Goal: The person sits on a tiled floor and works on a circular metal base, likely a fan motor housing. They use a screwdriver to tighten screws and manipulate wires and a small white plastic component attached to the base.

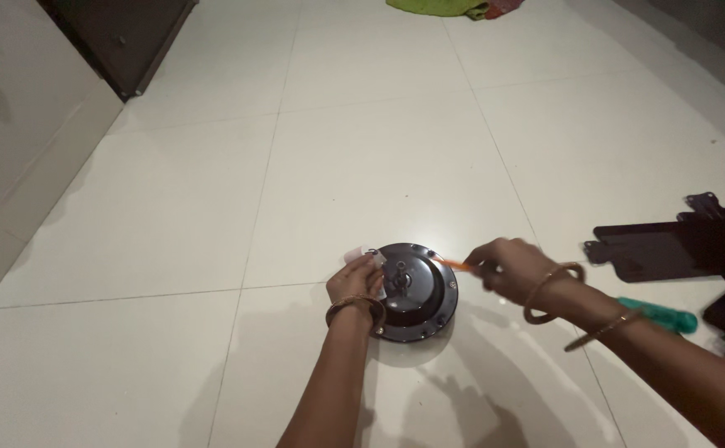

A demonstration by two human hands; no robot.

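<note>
A round dark metal motor housing (420,309) with a short central shaft lies flat on the white tiled floor. My left hand (354,280) rests on its left rim, fingers closed around a small white piece. To the right of the housing, my right hand (508,267) grips a thin orange-handled tool (455,264) whose tip points at the upper right rim. Bangles circle both wrists.
A green-handled screwdriver (665,315) lies on the floor behind my right forearm. Dark flat blade-like parts (669,249) lie at the right edge. A dark cabinet (122,37) stands at the top left, and a green cloth (441,7) lies at the top.
</note>
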